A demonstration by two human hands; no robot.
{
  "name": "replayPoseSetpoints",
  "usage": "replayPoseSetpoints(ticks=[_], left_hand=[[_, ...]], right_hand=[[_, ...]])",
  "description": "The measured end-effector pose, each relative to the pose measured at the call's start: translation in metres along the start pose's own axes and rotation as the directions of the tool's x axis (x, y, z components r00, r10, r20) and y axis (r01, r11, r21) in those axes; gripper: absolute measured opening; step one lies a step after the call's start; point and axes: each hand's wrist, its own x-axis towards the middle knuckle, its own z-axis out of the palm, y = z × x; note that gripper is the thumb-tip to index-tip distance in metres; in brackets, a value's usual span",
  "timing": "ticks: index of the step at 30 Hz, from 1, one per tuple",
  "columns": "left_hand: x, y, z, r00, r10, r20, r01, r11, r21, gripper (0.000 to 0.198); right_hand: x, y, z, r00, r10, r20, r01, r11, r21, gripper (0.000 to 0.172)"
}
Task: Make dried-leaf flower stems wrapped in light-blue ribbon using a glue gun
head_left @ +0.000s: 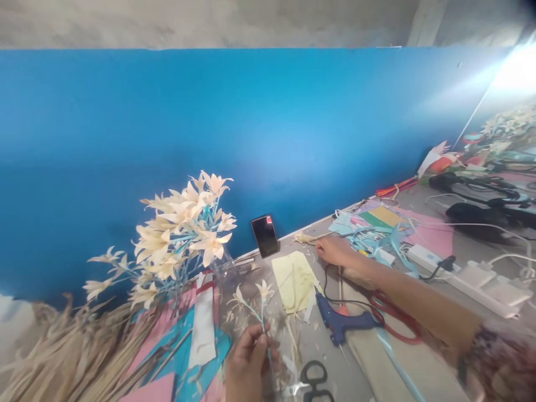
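My left hand [248,363] is closed around the thin blue stem of a small cream paper flower [263,290], held upright over the table. My right hand [334,250] reaches far across the table, fingers curled on the surface beside a yellow paper sheet [294,281] and some pale straw scraps [305,239]; what it grips, if anything, I cannot make out. A blue glue gun [341,322] lies under my right forearm. A bunch of finished cream flowers [184,229] stands at the left.
A phone [264,235] leans against the blue wall. Black scissors [315,379] lie near the front edge, red-handled scissors [391,318] under my arm. A white power strip [469,276] and cables sit at the right. Dried straw [62,352] and pink and blue paper cover the left.
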Motion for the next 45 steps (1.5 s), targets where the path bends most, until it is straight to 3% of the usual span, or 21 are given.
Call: replayPoseSetpoints(ticks=[4, 8, 13, 18, 21, 24, 27, 30, 33, 37, 41, 45], left_hand=[[0.001, -0.008, -0.004, 1.000, -0.023, 0.016, 0.023, 0.999, -0.041, 0.050], [0.003, -0.008, -0.010, 0.998, -0.062, 0.014, 0.063, 0.996, -0.061, 0.047], [0.001, -0.002, -0.011, 0.993, -0.111, 0.048, 0.116, 0.986, -0.120, 0.041], [-0.006, 0.004, -0.007, 0.992, -0.110, 0.058, 0.118, 0.983, -0.140, 0.035], [-0.011, 0.011, -0.003, 0.994, -0.106, 0.042, 0.110, 0.984, -0.143, 0.032], [-0.019, 0.018, 0.004, 0.992, -0.119, 0.044, 0.124, 0.984, -0.130, 0.033], [-0.026, 0.023, 0.010, 0.988, -0.136, 0.071, 0.145, 0.979, -0.141, 0.034], [-0.033, 0.024, 0.010, 0.983, -0.150, 0.105, 0.163, 0.977, -0.135, 0.032], [-0.038, 0.020, 0.001, 0.983, -0.145, 0.113, 0.159, 0.980, -0.117, 0.031], [-0.041, 0.003, -0.020, 0.983, -0.163, 0.078, 0.172, 0.978, -0.115, 0.034], [-0.038, -0.019, -0.034, 0.994, -0.111, -0.001, 0.110, 0.990, -0.092, 0.039], [-0.034, -0.032, -0.036, 0.997, -0.083, 0.008, 0.083, 0.996, -0.039, 0.041]], right_hand=[[0.047, -0.001, 0.012, 0.996, 0.083, 0.043, -0.083, 0.997, -0.012, 0.027], [0.068, -0.005, 0.028, 0.990, 0.112, 0.087, -0.114, 0.993, 0.018, 0.034], [0.069, 0.004, 0.037, 0.995, 0.062, 0.081, -0.074, 0.986, 0.148, 0.032], [0.055, 0.019, 0.019, 1.000, -0.008, 0.018, 0.000, 0.910, 0.414, 0.015], [0.034, 0.020, 0.002, 0.998, -0.041, -0.044, 0.059, 0.819, 0.571, 0.022], [-0.005, 0.007, -0.008, 0.989, -0.092, -0.114, 0.146, 0.694, 0.705, 0.035], [-0.050, -0.023, -0.001, 0.983, -0.114, -0.144, 0.175, 0.343, 0.923, 0.038], [-0.083, -0.058, 0.019, 0.987, -0.135, -0.090, 0.115, 0.192, 0.974, 0.037], [-0.098, -0.081, 0.041, 0.981, -0.162, -0.104, 0.136, 0.198, 0.971, 0.038], [-0.103, -0.084, 0.062, 0.971, -0.203, -0.124, 0.170, 0.231, 0.958, 0.034], [-0.107, -0.078, 0.068, 0.965, -0.225, -0.139, 0.198, 0.268, 0.943, 0.029], [-0.106, -0.076, 0.068, 0.965, -0.210, -0.159, 0.221, 0.317, 0.922, 0.025]])
